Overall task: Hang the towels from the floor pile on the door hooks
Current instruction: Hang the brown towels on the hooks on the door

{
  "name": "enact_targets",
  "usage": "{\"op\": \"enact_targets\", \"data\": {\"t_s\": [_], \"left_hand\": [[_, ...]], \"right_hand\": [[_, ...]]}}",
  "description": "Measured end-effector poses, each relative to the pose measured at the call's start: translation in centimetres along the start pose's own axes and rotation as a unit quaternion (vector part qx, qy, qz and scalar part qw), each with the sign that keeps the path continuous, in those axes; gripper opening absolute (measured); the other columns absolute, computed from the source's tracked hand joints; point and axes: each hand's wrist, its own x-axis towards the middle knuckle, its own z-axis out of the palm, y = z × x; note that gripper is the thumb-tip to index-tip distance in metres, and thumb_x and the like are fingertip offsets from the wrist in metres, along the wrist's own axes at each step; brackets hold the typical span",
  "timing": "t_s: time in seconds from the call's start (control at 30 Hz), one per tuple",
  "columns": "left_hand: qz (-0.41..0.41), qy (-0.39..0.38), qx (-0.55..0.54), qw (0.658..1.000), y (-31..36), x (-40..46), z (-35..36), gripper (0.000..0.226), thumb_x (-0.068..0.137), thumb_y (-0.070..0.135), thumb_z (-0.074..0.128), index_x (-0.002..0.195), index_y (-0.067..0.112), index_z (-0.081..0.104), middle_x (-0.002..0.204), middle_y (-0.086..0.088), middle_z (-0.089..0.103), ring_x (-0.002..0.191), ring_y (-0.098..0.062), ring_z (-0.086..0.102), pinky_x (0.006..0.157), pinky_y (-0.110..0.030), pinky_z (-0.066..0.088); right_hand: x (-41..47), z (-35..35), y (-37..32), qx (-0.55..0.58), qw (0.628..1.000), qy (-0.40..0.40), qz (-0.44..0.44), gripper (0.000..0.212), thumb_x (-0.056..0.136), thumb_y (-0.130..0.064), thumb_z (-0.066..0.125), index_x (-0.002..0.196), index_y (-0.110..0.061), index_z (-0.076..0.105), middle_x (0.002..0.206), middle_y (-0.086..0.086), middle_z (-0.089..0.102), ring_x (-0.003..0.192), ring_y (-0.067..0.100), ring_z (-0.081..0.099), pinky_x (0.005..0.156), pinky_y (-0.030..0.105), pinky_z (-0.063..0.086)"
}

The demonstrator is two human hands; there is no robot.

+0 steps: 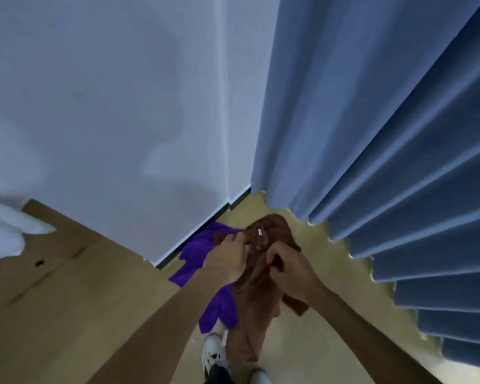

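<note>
A brown towel (254, 297) hangs between my two hands, its lower end trailing down toward my feet. My left hand (227, 259) grips its upper edge on the left. My right hand (288, 268) pinches a fold of it on the right. A small white tag (260, 232) shows near the top of the brown towel. Under and behind it a purple towel (203, 259) lies crumpled on the floor against the foot of the white wall. No door hooks are in view.
A white wall (108, 120) fills the left and centre. Blue pleated curtains (385, 134) hang on the right down to the wooden floor (67, 314). White cloth (0, 231) hangs at the left edge. My white shoes (214, 353) stand below the towel.
</note>
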Motion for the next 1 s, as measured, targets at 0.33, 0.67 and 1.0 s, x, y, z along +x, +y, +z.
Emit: {"op": "enact_targets", "data": {"t_s": [0.33, 0.67, 1.0], "left_hand": [[0.131, 0.081, -0.022, 0.988, 11.3, -9.6, -16.4, 0.023, 0.085, 0.007, 0.053, 0.104, 0.011, 0.064, 0.107, -0.006, 0.067, 0.102, -0.021, 0.060, 0.088, -0.026, 0.044], [0.051, 0.191, 0.048, 0.979, 10.6, -20.4, -23.0, 0.017, 0.087, 0.022, 0.058, 0.073, 0.013, 0.054, 0.077, 0.001, 0.053, 0.075, -0.018, 0.053, 0.057, -0.019, 0.035], [0.003, 0.252, -0.096, 0.963, 5.3, -30.9, -24.9, 0.011, 0.085, 0.037, 0.065, 0.090, 0.028, 0.066, 0.094, 0.006, 0.070, 0.090, -0.012, 0.065, 0.074, -0.022, 0.053]], "right_hand": [[-2.8, -15.2, -17.4, 0.007, 0.980, 0.067, -0.186, 0.049, 0.071, 0.015, 0.038, 0.066, -0.033, 0.049, 0.062, -0.010, 0.054, 0.056, 0.001, 0.047, 0.055, 0.013, 0.036], [-5.7, -20.0, -29.4, 0.057, 0.933, 0.133, -0.331, 0.049, 0.068, 0.012, 0.037, 0.063, -0.034, 0.055, 0.065, -0.023, 0.061, 0.063, -0.006, 0.054, 0.060, 0.005, 0.038], [-4.5, -18.9, -36.4, 0.127, 0.910, 0.188, -0.348, 0.042, 0.066, 0.007, 0.035, 0.065, -0.029, 0.057, 0.063, -0.014, 0.064, 0.061, 0.001, 0.056, 0.057, 0.009, 0.042]]}}
